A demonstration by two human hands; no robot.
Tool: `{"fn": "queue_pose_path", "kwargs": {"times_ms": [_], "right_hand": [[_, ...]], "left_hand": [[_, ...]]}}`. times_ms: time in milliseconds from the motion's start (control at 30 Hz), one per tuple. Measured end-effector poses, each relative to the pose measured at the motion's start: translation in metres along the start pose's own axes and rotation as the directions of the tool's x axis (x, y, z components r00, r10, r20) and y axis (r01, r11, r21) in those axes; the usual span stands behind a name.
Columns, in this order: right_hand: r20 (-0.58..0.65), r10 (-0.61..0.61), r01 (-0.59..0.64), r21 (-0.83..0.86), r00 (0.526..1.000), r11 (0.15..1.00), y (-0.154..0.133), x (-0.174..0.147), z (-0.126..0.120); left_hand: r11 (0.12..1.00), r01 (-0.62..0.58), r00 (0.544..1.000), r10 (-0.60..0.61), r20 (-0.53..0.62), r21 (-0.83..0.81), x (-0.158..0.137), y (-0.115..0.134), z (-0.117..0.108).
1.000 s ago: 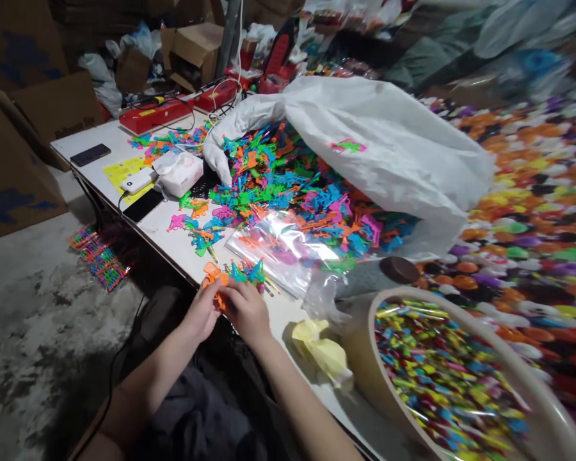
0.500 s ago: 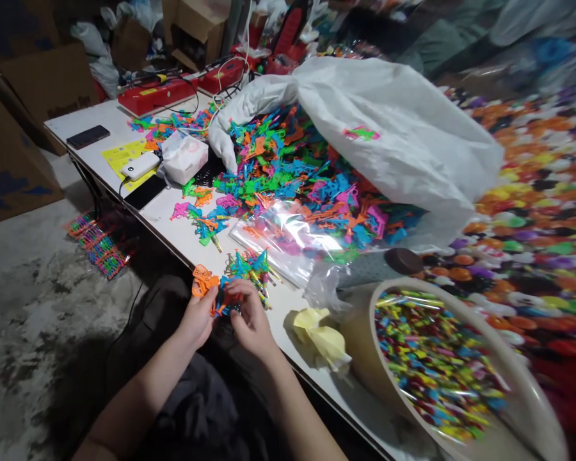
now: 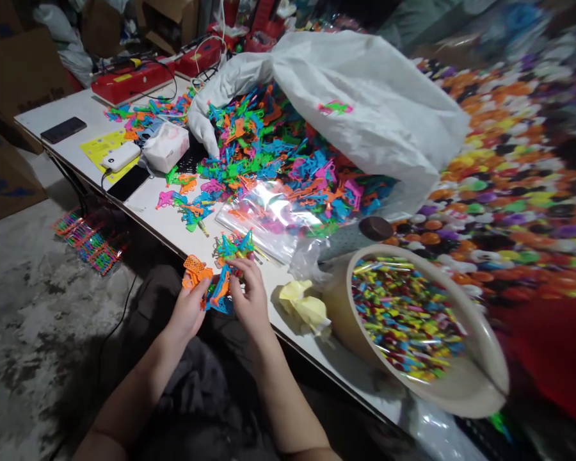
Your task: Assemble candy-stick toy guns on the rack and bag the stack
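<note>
My left hand, by the table's front edge, is closed on orange plastic toy pieces with a lattice-like end. Blue and orange plastic pieces stick out between my two hands. My right hand has its fingers curled against the right side of these pieces; what lies under the fingertips is partly hidden. Just beyond my hands, a small heap of green and blue pieces with gold-coloured ends rests on the table.
A white sack spills many coloured plastic pieces over the white table. Clear plastic bags lie before it. At right stands a beige tub of small shiny pieces, beside crumpled yellow paper. Phones lie at left.
The whole view has shifted, so the table's things sit further left and higher. Between my hands the blue and orange pieces show more, and my right fingers have changed position on them.
</note>
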State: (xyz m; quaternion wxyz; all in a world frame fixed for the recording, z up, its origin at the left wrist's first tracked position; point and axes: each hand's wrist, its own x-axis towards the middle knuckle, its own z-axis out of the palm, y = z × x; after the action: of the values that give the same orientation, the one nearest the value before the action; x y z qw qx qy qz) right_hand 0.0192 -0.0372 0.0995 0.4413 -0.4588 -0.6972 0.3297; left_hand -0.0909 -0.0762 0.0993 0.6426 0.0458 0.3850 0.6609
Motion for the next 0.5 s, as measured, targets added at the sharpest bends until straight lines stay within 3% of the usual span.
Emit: {"fn": "queue_pose_path", "kwargs": {"times_ms": [167, 333, 500], "right_hand": [[0.088, 0.156, -0.167, 0.138, 0.984, 0.976, 0.012, 0.000, -0.017], [0.238, 0.346, -0.409, 0.312, 0.908, 0.858, 0.013, -0.006, -0.030], [0.105, 0.498, -0.470, 0.539, 0.861, 0.699, 0.011, -0.014, -0.024]], "left_hand": [[0.999, 0.042, 0.998, -0.043, 0.042, 0.019, -0.008, -0.008, -0.006], [0.986, 0.165, 0.971, -0.163, 0.174, 0.000, -0.016, -0.016, -0.019], [0.997, 0.077, 0.989, -0.073, 0.128, -0.027, -0.023, -0.008, -0.026]]}}
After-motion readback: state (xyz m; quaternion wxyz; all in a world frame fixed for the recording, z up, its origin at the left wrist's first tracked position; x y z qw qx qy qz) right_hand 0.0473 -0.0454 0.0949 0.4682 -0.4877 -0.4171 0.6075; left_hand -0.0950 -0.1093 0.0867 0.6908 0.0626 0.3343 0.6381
